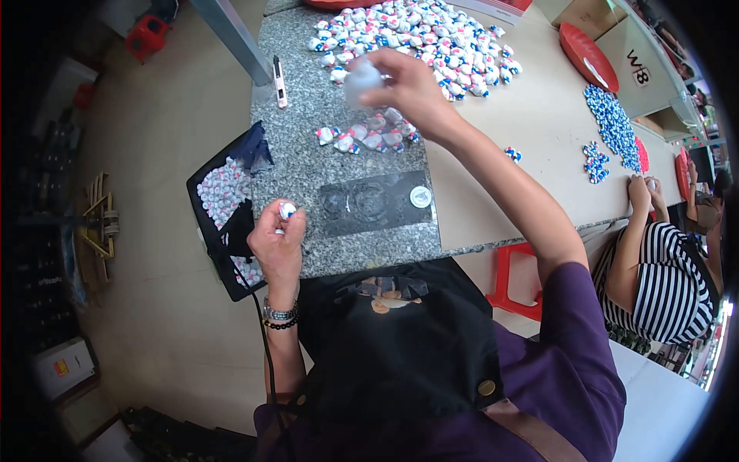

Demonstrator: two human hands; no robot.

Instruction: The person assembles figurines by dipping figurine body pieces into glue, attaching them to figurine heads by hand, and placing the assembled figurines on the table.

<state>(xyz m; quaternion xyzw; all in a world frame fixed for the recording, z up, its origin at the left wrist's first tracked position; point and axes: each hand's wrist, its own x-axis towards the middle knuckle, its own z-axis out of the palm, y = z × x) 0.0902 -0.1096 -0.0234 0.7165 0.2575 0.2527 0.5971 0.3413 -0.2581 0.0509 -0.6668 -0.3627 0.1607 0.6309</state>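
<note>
My left hand (279,246) is closed around a small white figurine (287,210) with blue and pink bits, held up by the thumb at the granite table's left edge. My right hand (408,86) reaches over the table and pinches a translucent whitish rounded object (365,83), blurred, its kind unclear. Just below that hand lies a loose row of similar figurines (373,140), some looking glazed or see-through. A large heap of white, pink and blue figurines (419,35) spreads behind it. Between my hands and body lies a dark rectangular mat (369,215) with a white round disc (420,197).
A black tray (202,185) of pinkish-white pieces sits left of the table. A cutter-like tool (279,85) lies near a grey post (235,38). Farther right are blue-and-white pieces (612,119), a red tray (589,58), a red stool (512,285) and a person in stripes (662,281).
</note>
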